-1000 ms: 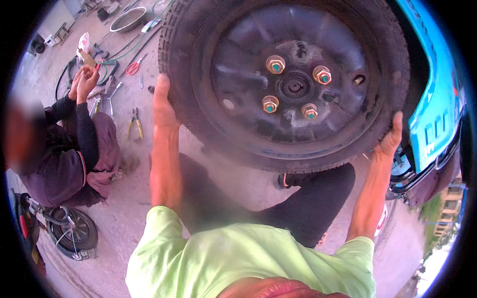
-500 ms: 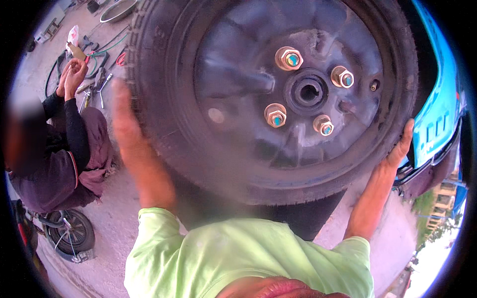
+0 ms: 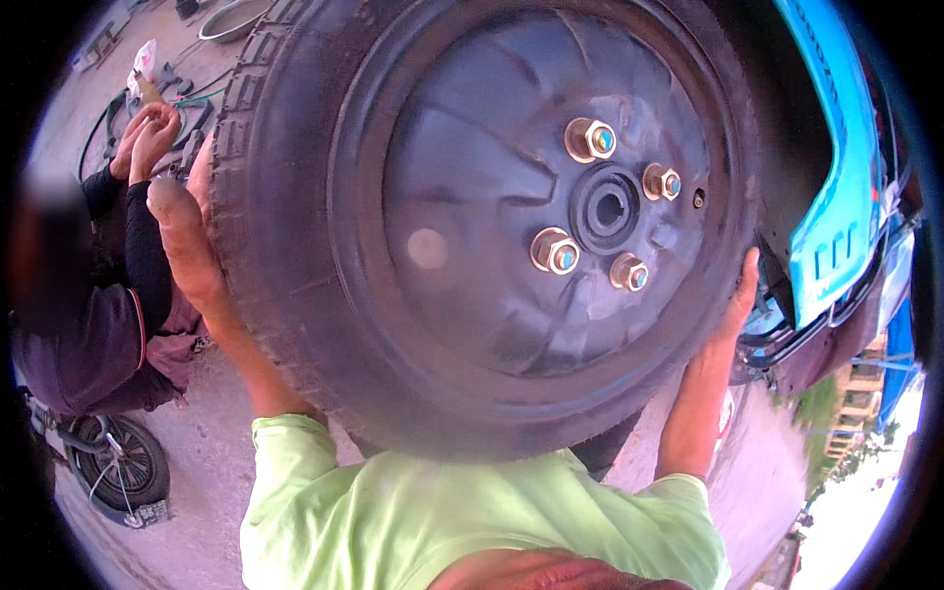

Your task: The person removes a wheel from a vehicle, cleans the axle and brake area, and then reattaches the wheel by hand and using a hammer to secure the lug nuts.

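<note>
A large black wheel (image 3: 472,324) fills the middle of the head view, close in front of my chest. Its dark metal disc carries several gold-coloured nuts (image 3: 556,252) around a central hub hole (image 3: 608,208). Tread blocks show along its left edge. My left hand (image 3: 185,241) grips that edge, thumb on the near side and other fingers partly hidden behind the tyre. On the opposite edge my right hand (image 3: 739,300) presses against the tyre, with most of its fingers out of sight. The wheel is held between both hands.
A bright blue vehicle panel (image 3: 836,226) stands close to the wheel's right. On the left a person (image 3: 98,339) squats with raised hands. Tools and a hose (image 3: 93,133) lie on the concrete beyond, near a metal basin (image 3: 231,20). A motorbike wheel (image 3: 123,462) is at lower left.
The wheel has shifted left and closer to my chest, turning its treaded left side more into view. Both my hands have moved left with it, still gripping its edges.
</note>
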A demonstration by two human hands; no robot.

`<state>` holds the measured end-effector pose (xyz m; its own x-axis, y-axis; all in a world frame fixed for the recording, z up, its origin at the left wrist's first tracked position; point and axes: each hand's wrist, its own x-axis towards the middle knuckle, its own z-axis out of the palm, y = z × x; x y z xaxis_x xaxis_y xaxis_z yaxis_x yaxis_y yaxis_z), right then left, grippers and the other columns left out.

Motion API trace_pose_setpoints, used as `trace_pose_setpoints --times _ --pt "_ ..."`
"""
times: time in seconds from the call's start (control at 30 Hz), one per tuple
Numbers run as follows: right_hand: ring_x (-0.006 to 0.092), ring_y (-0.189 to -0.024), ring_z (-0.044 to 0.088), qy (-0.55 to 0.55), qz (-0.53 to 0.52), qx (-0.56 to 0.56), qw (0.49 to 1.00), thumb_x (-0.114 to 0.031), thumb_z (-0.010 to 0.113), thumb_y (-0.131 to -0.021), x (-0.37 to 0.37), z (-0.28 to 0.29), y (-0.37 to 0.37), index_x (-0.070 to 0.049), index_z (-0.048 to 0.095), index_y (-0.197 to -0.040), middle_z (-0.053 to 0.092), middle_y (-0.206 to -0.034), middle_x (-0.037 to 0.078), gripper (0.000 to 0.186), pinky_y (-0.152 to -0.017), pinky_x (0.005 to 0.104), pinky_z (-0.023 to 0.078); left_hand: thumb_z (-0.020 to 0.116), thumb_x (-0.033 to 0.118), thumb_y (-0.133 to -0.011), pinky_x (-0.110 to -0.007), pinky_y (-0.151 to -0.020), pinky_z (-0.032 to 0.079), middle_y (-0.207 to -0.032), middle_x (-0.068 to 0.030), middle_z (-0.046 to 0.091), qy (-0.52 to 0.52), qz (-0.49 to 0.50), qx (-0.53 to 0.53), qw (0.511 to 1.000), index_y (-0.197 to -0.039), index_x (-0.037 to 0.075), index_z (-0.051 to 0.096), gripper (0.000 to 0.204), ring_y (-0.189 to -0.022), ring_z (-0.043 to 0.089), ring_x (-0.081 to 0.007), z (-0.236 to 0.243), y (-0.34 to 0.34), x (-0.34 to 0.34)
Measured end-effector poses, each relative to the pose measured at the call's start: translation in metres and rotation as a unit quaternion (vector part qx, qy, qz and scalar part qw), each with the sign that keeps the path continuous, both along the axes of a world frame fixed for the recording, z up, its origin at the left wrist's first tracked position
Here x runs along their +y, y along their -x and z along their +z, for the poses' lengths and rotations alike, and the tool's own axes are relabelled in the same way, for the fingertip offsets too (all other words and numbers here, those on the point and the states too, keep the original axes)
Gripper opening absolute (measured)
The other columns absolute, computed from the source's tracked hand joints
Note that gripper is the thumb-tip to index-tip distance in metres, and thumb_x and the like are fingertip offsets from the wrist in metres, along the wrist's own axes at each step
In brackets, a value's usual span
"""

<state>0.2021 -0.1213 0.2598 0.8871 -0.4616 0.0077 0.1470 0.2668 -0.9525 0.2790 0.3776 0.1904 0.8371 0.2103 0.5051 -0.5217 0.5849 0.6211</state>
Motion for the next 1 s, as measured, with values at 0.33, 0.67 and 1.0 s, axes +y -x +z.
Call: trace_pose_setpoints --times 0.33,0.67,1.0 --pt "0.0296 -0.125 0.051 -0.009 0.063 -0.021 0.998 -0.053 0.047 -0.098 0.009 -0.050 0.002 -0.003 0.045 -0.144 0.053 -0.139 0.013 0.068 -0.110 0.0431 0.037 0.040 0.052 -0.102 -0.042 -0.114 0.032 -0.142 -0.0172 0.051 0.015 -0.046 -0.051 0.998 -0.141 -0.005 0.045 0.069 -0.132 0.048 -0.0303 -0.007 -0.009 0.023" --pt "0.0273 -0.121 0.056 0.286 0.059 -0.032 0.956 -0.056 0.084 -0.065 0.028 -0.055 0.040 0.005 0.047 -0.139 0.058 -0.132 0.017 0.103 -0.106 0.0394 0.043 0.041 0.057 -0.100 -0.047 -0.112 0.035 -0.144 -0.0137 0.049 0.037 0.047 0.278 0.959 -0.146 0.001 0.041 0.073 -0.130 0.048 -0.0339 -0.113 0.011 -0.009" --pt "0.0355 -0.126 0.055 0.499 0.319 -0.162 0.790 -0.035 0.089 -0.067 0.123 -0.091 0.017 -0.002 0.047 -0.141 0.055 -0.138 0.019 0.091 -0.106 0.0432 0.045 0.047 0.062 -0.095 -0.051 -0.105 0.041 -0.142 -0.0094 0.049 0.139 0.014 0.521 0.842 -0.140 0.009 0.049 0.069 -0.127 0.048 -0.0321 -0.354 0.035 0.014"
